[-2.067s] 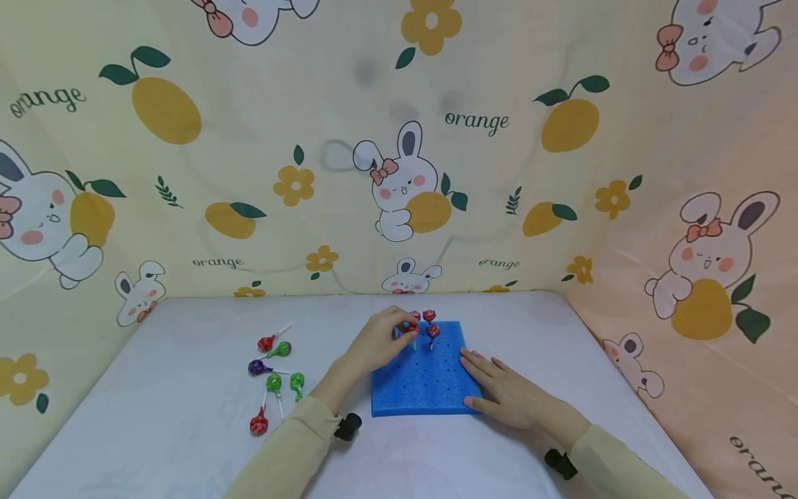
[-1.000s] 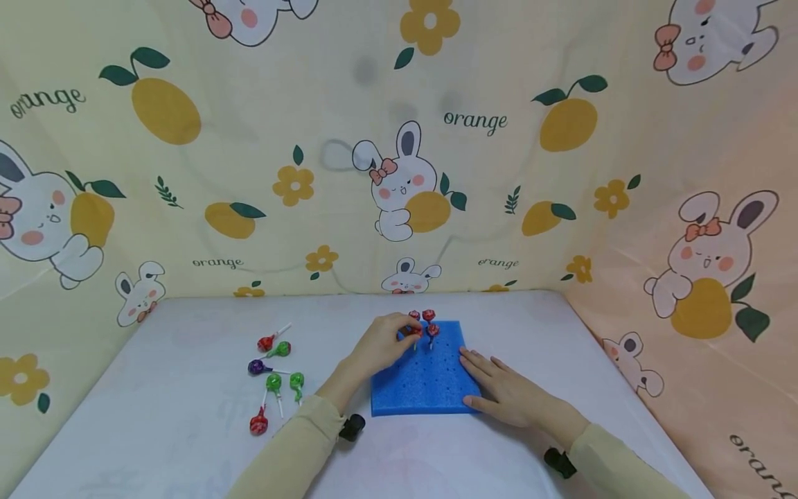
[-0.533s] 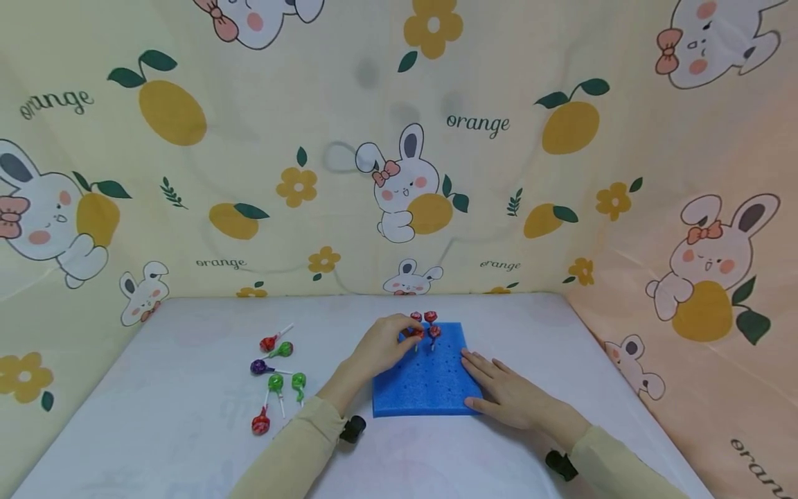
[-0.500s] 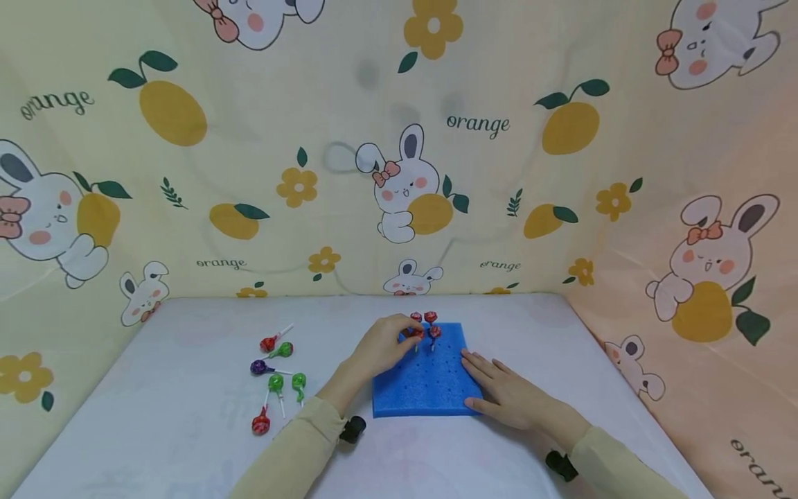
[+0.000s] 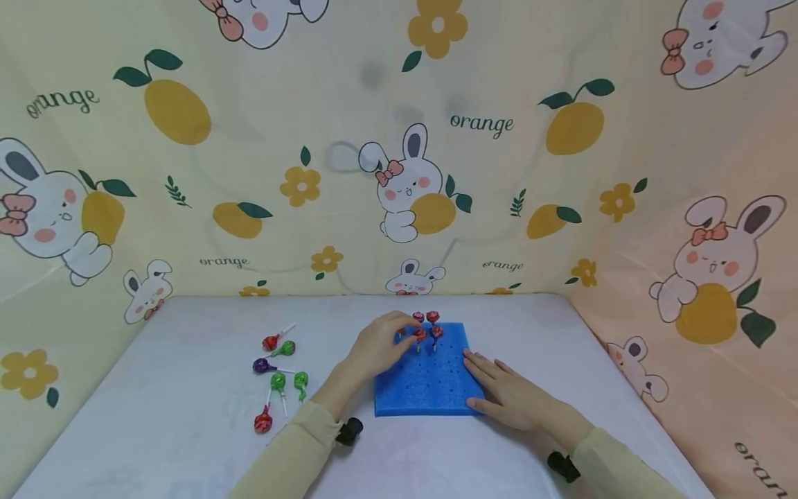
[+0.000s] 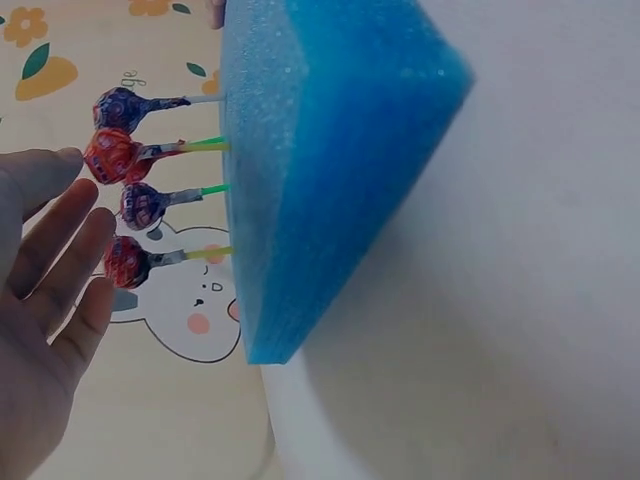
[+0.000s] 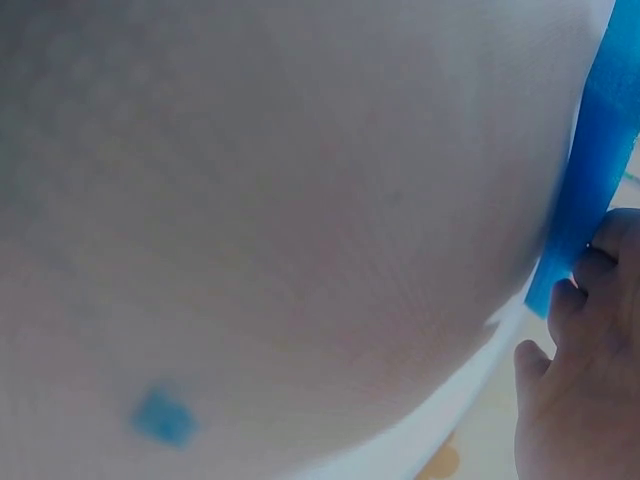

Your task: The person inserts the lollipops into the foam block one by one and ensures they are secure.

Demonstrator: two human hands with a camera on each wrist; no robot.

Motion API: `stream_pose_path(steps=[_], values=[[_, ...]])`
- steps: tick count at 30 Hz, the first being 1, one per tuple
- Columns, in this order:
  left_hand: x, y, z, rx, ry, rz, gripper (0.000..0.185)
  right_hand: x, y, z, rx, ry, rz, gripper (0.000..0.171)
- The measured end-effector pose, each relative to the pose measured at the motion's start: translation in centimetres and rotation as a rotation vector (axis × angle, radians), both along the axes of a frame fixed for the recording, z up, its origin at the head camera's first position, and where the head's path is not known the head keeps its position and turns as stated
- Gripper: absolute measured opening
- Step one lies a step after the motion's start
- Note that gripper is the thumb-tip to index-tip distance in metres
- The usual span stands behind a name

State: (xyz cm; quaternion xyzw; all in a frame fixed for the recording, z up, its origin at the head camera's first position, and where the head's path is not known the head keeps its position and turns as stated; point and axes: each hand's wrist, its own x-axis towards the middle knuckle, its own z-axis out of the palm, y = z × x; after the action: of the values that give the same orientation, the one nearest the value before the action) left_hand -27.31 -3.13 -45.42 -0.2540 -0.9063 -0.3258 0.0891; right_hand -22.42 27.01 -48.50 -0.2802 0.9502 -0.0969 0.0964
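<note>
A blue foam block (image 5: 424, 395) dotted with small holes lies on the table. Several red-wrapped lollipops stand upright by their sticks near its far edge. My left hand (image 5: 377, 344) is at the nearest-left lollipop (image 5: 420, 335), thumb and fingers parted. In the left wrist view, the thumb of that hand (image 6: 40, 310) is right beside a red lollipop (image 6: 110, 155), and nothing is gripped. Fingers extended, my right hand (image 5: 514, 395) rests along the block's right edge. The right wrist view shows its fingers against the foam side (image 7: 580, 180).
Left of the block, loose lollipops lie on the white table (image 5: 187, 416): a red one (image 5: 271, 342), a purple one (image 5: 260, 365), several green ones and another red one (image 5: 263, 421). Behind stands a rabbit-and-orange patterned cloth (image 5: 312, 104).
My left fingers, earlier closed around the near-left red lollipop, have parted and drawn slightly back left, leaving it standing in the foam. The right hand stays at the block's edge.
</note>
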Motion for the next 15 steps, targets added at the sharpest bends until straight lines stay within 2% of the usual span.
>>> stream_pose_path(steps=[15], values=[[1.6, -2.9, 1.2, 0.011, 0.043, 0.012, 0.028, 0.0, -0.2, 0.2, -0.01, -0.01, -0.007, 0.089]])
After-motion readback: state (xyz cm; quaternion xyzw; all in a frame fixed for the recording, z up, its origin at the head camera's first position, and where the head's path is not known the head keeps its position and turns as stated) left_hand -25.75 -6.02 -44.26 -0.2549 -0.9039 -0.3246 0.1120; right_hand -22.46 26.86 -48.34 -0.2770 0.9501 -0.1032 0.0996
